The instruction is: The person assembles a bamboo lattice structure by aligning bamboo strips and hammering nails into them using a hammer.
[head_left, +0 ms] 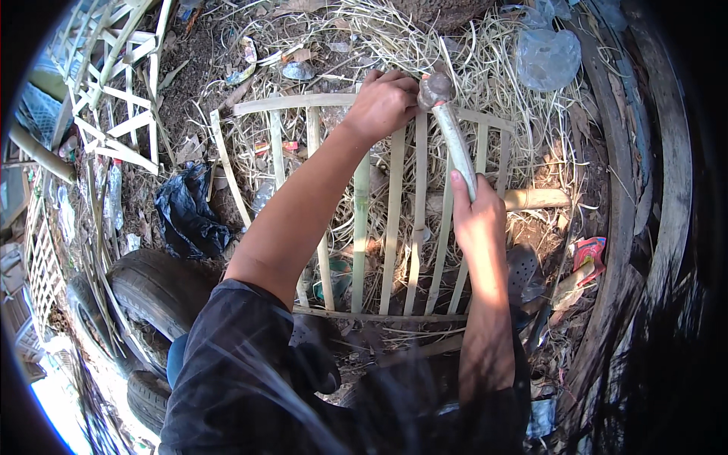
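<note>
Slatted bamboo frame (392,220): flat on the littered ground (182,114) in front of the body, slats pointing away; bamboo pole (538,199) crosses beneath, apparently propping it. Right hand (479,214) clamped round the lower handle of the hammer (458,142), seemingly for leverage; head just beside the other hand. Left hand (385,104) curled at the far rail (485,119), probably steadying it; can't tell what its fingers pinch. Hands apart. Beyond, pale shavings (485,64); leftward, black plastic bag (189,216), tyre (152,288).
</note>
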A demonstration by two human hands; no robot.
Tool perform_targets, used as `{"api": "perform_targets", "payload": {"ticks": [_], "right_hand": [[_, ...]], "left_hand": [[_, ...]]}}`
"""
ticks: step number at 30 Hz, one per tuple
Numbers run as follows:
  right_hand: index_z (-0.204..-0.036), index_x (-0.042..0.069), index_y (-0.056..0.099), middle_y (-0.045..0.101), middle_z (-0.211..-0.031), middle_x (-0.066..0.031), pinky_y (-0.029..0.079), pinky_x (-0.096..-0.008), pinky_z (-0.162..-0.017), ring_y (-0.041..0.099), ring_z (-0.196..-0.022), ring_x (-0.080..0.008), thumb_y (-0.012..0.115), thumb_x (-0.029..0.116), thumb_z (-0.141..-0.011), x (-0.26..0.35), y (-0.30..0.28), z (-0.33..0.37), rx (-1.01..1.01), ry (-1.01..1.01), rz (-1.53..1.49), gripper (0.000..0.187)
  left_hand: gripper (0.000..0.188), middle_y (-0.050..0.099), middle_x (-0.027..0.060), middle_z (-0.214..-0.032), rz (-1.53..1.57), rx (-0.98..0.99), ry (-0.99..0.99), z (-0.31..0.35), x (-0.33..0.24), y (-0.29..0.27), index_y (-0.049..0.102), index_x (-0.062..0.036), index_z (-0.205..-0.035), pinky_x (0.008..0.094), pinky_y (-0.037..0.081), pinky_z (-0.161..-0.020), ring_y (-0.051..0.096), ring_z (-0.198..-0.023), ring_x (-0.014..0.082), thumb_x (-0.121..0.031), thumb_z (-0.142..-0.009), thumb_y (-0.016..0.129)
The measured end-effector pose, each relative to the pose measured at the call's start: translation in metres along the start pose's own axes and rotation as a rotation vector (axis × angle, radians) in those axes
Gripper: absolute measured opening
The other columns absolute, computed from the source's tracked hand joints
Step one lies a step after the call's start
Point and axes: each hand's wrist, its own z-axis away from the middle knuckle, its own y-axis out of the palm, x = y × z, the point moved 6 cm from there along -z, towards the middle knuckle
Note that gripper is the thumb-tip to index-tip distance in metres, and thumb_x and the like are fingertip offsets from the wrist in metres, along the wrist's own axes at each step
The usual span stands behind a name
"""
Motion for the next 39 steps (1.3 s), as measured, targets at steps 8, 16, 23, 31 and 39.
{"api": "perform_targets", "payload": {"ticks": [8, 16, 23, 31, 39], "right_hand": [[-0.099, -0.003, 0.061, 0.063, -0.076, -0.0264, 0.048, -0.0485, -0.066, 0.064, -0.073, -0.0438, 0.053, 0.040, -0.098, 0.003, -0.015, 0.018, -0.046, 0.085, -0.117, 0.044], [-0.102, -0.004, 0.061, 0.064, -0.081, -0.0257, 0.048, -0.0452, -0.070, 0.063, -0.075, -0.0407, 0.052, 0.040, -0.098, -0.014, -0.005, 0.017, -0.022, 0.121, -0.172, 0.045], [-0.103, -0.004, 0.062, 0.064, -0.082, -0.0248, 0.048, -0.0442, -0.072, 0.063, -0.076, -0.0389, 0.053, 0.039, -0.098, -0.019, -0.003, 0.010, -0.021, 0.120, -0.202, 0.044], [-0.097, -0.003, 0.063, 0.060, -0.068, -0.0179, 0.045, -0.0408, -0.061, 0.058, -0.061, -0.0304, 0.056, 0.038, -0.097, -0.014, -0.009, 0.003, -0.015, 0.094, -0.198, 0.041], [-0.100, -0.001, 0.063, 0.060, -0.067, -0.0160, 0.045, -0.0417, -0.060, 0.059, -0.060, -0.0287, 0.056, 0.038, -0.097, -0.023, -0.011, 0.001, 0.057, 0.111, -0.185, 0.041]], "left_hand": [[0.017, 0.068, -0.0024, -0.093, 0.149, -0.099, -0.052, 0.002, 0.004, -0.002, 0.073, -0.0099, -0.079, 0.0396, 0.041, -0.091, 0.061, -0.097, 0.0184, -0.022, -0.070, 0.079], [0.015, 0.063, -0.0068, -0.074, 0.052, -0.352, -0.189, 0.016, -0.011, -0.011, 0.070, -0.0149, -0.071, 0.0383, 0.032, -0.081, 0.055, -0.081, 0.0169, -0.021, -0.066, 0.082], [0.015, 0.059, -0.0027, -0.075, 0.059, -0.364, -0.372, 0.024, -0.023, 0.006, 0.066, -0.0126, -0.069, 0.0411, 0.031, -0.080, 0.052, -0.083, 0.0204, -0.019, -0.068, 0.079], [0.015, 0.061, -0.0032, -0.076, 0.088, -0.495, -0.448, 0.029, -0.028, 0.010, 0.065, -0.0119, -0.069, 0.0387, 0.028, -0.082, 0.053, -0.079, 0.0196, -0.013, -0.067, 0.079], [0.017, 0.055, -0.0006, -0.071, 0.131, -0.494, -0.366, 0.024, -0.028, 0.009, 0.057, -0.0118, -0.066, 0.0394, 0.029, -0.078, 0.052, -0.076, 0.0201, -0.005, -0.065, 0.073]]}}
